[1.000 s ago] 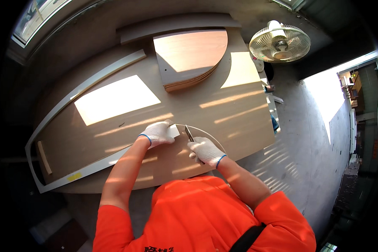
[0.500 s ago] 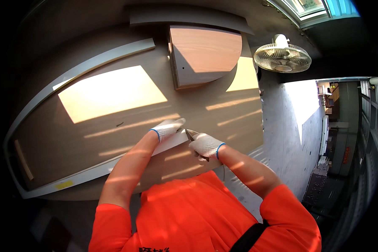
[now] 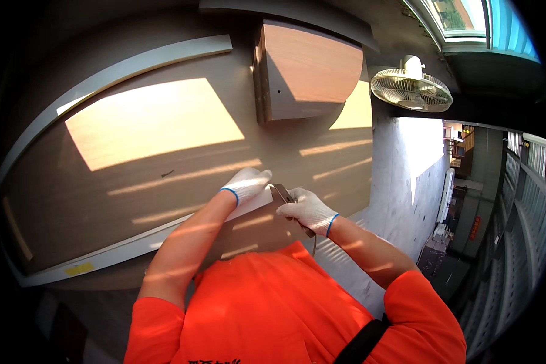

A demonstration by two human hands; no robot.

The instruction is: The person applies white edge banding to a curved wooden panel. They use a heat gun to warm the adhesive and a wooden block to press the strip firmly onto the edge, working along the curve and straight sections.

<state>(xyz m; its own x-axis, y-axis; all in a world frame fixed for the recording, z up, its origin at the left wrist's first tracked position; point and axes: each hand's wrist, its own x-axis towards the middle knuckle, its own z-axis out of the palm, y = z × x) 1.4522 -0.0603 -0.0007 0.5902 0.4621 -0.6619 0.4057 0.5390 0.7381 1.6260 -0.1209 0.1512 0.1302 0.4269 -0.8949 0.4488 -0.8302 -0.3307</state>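
My left hand [image 3: 247, 184], in a white knit glove with a blue cuff, is closed at the right end of a long white-faced strip [image 3: 164, 234]. The strip lies along the near side of the table, with a yellow mark near its left end. My right hand [image 3: 310, 212], gloved alike, is wrapped round a long dark metal hand tool [image 3: 281, 193]. One end of the tool points at the strip's end beside my left fingers; the other sticks out below my palm. Its exact kind is unclear. A thin pale cord or band [image 3: 315, 244] hangs beneath the right hand.
A wood-faced cabinet piece [image 3: 312, 67] with a rounded side stands on the table [image 3: 182, 200]. A curved pale strip [image 3: 145, 64] lies at the far left, a short wooden strip [image 3: 18, 230] at the left end. A white fan [image 3: 411, 88] is beyond the right side.
My right hand has turned the tool, so more of its metal length shows, and sits slightly further right. My left hand stays at the strip's end. The whole view has shifted a little.
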